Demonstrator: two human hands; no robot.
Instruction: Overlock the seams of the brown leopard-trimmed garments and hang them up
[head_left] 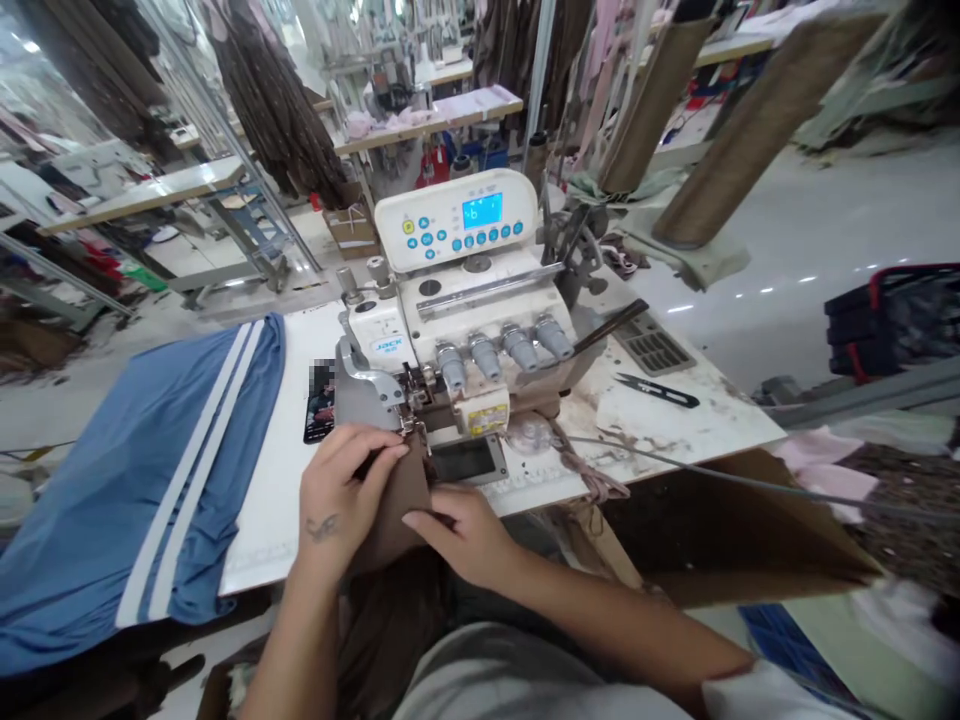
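A white sewing machine [480, 290] with a lit blue display stands on the white table. Brown fabric [401, 505] runs from its needle area down over the table's front edge. My left hand [345, 485] pinches this fabric near the presser foot, its fingertips close to the needle area. Lower down, my right hand [465, 530] grips the fabric's right edge between thumb and fingers. The ends of some fingers are hidden by the cloth.
Blue fabric with white stripes [202, 450] hangs over the table's left side. A phone [320, 408] lies left of the machine. Black thread snips [658, 391] rest on the right part of the table [705, 425]. An open cardboard box [735, 540] stands below at the right.
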